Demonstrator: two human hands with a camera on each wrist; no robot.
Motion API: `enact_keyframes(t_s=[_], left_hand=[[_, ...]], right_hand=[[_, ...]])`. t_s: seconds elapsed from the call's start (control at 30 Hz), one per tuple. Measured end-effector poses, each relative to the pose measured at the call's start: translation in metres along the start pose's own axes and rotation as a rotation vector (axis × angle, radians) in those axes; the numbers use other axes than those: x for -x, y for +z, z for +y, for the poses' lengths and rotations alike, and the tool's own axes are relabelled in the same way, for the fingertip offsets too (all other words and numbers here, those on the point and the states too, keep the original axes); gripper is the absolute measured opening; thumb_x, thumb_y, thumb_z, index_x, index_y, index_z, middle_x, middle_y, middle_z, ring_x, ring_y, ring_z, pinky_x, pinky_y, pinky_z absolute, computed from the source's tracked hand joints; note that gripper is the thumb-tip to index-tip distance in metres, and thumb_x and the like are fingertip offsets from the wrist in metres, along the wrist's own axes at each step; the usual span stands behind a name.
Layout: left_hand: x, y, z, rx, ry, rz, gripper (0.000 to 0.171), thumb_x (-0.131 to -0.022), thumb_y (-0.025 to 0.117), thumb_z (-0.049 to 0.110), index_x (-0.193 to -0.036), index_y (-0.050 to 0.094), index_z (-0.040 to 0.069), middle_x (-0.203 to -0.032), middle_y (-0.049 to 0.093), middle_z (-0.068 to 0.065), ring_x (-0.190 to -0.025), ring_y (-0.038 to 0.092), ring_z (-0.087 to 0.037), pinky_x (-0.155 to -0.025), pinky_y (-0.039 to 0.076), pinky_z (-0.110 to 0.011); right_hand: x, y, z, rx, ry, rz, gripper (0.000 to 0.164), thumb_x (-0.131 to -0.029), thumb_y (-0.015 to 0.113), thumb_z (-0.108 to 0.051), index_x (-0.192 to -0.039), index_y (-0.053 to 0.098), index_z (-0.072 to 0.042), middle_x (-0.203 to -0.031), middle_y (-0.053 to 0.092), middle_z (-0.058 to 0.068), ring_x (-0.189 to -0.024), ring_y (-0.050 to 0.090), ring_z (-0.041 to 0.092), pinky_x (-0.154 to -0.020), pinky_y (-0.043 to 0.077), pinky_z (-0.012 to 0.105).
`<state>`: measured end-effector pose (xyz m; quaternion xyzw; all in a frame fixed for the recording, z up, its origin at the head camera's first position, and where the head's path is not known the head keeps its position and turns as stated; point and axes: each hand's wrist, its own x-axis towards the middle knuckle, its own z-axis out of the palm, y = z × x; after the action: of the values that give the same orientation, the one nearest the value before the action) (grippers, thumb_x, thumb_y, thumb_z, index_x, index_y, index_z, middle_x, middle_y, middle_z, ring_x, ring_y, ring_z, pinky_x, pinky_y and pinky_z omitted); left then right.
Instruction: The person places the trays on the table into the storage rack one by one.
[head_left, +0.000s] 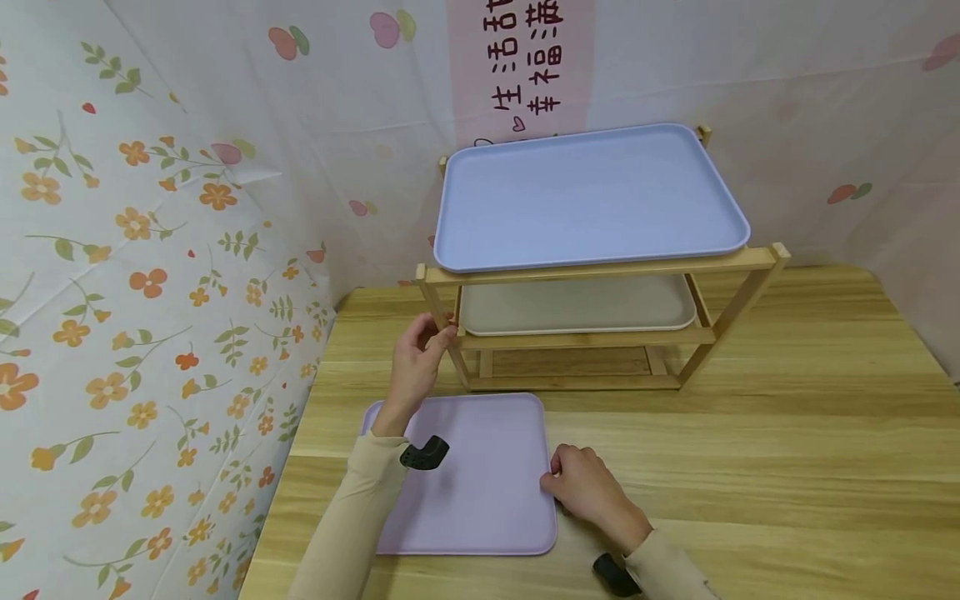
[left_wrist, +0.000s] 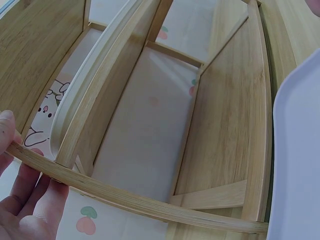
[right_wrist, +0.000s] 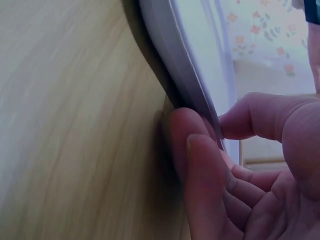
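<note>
A wooden rack (head_left: 585, 340) stands on the table, and my left hand (head_left: 415, 367) holds its front left leg. In the left wrist view the thumb and fingers lie on either side of that wooden leg (left_wrist: 125, 196). On the table in front of the rack is a lavender tray (head_left: 487, 475). My right hand (head_left: 588, 485) pinches this tray's right edge. The right wrist view shows the thumb above the tray's rim (right_wrist: 192, 75) and fingertips tucked under it.
A blue tray (head_left: 585, 200) lies on the rack's tilted top tier, with a beige tray (head_left: 577, 304) on the tier below. The rack's bottom shelf (head_left: 570, 362) is bare wood. Patterned cloth (head_left: 150, 333) hangs at the left and behind the wooden table (head_left: 810, 433).
</note>
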<state>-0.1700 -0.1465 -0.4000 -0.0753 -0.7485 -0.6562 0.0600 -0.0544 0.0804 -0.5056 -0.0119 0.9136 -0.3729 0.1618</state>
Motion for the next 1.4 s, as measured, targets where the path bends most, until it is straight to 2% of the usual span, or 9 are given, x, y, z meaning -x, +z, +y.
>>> enact_keyframes(t_s=[0.13, 0.33, 0.47, 0.63, 0.9, 1.0, 1.13, 1.27, 1.4], left_hand=[[0.001, 0.000, 0.003, 0.001, -0.003, 0.000, 0.029, -0.093, 0.062, 0.007, -0.114, 0.058, -0.013, -0.105, 0.061, -0.021, -0.097, 0.060, -0.007, -0.087, 0.048, -0.021], [0.001, 0.000, 0.004, 0.008, -0.002, -0.003, 0.027, -0.093, 0.061, 0.003, -0.114, 0.057, -0.014, -0.106, 0.061, -0.022, -0.097, 0.059, -0.006, -0.088, 0.048, -0.023], [0.001, 0.000, 0.003, 0.012, 0.005, -0.003, 0.028, -0.093, 0.061, 0.003, -0.114, 0.057, -0.014, -0.102, 0.061, -0.014, -0.098, 0.059, -0.009, -0.089, 0.048, -0.027], [0.001, 0.000, 0.003, 0.015, 0.010, -0.001, 0.028, -0.093, 0.061, 0.002, -0.114, 0.057, -0.015, -0.098, 0.061, -0.004, -0.099, 0.060, -0.014, -0.089, 0.049, -0.026], [0.001, 0.000, 0.005, -0.007, -0.002, -0.005, 0.028, -0.093, 0.061, 0.004, -0.115, 0.057, -0.014, -0.099, 0.061, -0.004, -0.104, 0.061, -0.022, -0.089, 0.049, -0.023], [-0.002, -0.001, -0.005, 0.004, -0.001, -0.006, 0.028, -0.093, 0.061, 0.001, -0.115, 0.056, -0.015, -0.100, 0.060, -0.007, -0.106, 0.061, -0.026, -0.089, 0.049, -0.025], [-0.006, -0.003, -0.019, 0.017, -0.002, 0.004, 0.027, -0.093, 0.061, 0.001, -0.116, 0.058, -0.012, -0.101, 0.060, -0.006, -0.106, 0.061, -0.024, -0.089, 0.050, -0.025], [-0.007, -0.003, -0.025, 0.017, 0.017, 0.011, 0.027, -0.093, 0.063, 0.007, -0.115, 0.060, -0.008, -0.100, 0.061, -0.003, -0.105, 0.061, -0.023, -0.089, 0.050, -0.026], [-0.007, -0.003, -0.027, 0.021, 0.044, 0.006, 0.028, -0.093, 0.064, 0.012, -0.114, 0.061, -0.006, -0.101, 0.061, -0.007, -0.104, 0.061, -0.024, -0.087, 0.050, -0.026]], right_hand=[[0.003, -0.006, 0.004, -0.028, 0.032, -0.003, 0.009, -0.078, 0.064, -0.012, -0.079, 0.056, -0.008, -0.053, 0.053, 0.000, -0.038, 0.050, 0.008, -0.042, 0.039, 0.026], [0.006, -0.014, 0.011, -0.027, 0.062, 0.004, 0.010, -0.078, 0.064, -0.012, -0.081, 0.056, -0.007, -0.052, 0.053, 0.000, -0.038, 0.050, 0.009, -0.042, 0.039, 0.026], [0.008, -0.021, 0.017, -0.021, 0.082, 0.008, 0.010, -0.078, 0.064, -0.012, -0.083, 0.057, -0.007, -0.051, 0.052, 0.000, -0.038, 0.050, 0.010, -0.043, 0.039, 0.026], [0.010, -0.030, 0.028, -0.017, 0.111, 0.004, 0.012, -0.079, 0.063, -0.012, -0.086, 0.058, -0.005, -0.050, 0.053, 0.001, -0.039, 0.052, 0.011, -0.046, 0.040, 0.027], [0.014, -0.045, 0.045, -0.005, 0.149, 0.010, 0.009, -0.079, 0.062, -0.013, -0.084, 0.058, -0.006, -0.051, 0.054, 0.002, -0.038, 0.052, 0.011, -0.043, 0.043, 0.027], [0.016, -0.051, 0.051, 0.008, 0.144, 0.015, 0.009, -0.079, 0.061, -0.013, -0.084, 0.058, -0.006, -0.053, 0.055, 0.002, -0.040, 0.053, 0.012, -0.042, 0.044, 0.027], [0.020, -0.060, 0.059, 0.044, 0.127, 0.020, 0.010, -0.080, 0.062, -0.015, -0.085, 0.059, -0.007, -0.057, 0.056, 0.000, -0.045, 0.053, 0.013, -0.045, 0.042, 0.028], [0.024, -0.068, 0.069, 0.062, 0.133, 0.028, 0.010, -0.080, 0.062, -0.016, -0.085, 0.059, -0.008, -0.060, 0.057, -0.001, -0.048, 0.054, 0.013, -0.047, 0.041, 0.029], [0.028, -0.076, 0.081, 0.072, 0.128, 0.044, 0.010, -0.082, 0.062, -0.016, -0.086, 0.060, -0.007, -0.063, 0.059, -0.002, -0.050, 0.054, 0.012, -0.047, 0.040, 0.029]])
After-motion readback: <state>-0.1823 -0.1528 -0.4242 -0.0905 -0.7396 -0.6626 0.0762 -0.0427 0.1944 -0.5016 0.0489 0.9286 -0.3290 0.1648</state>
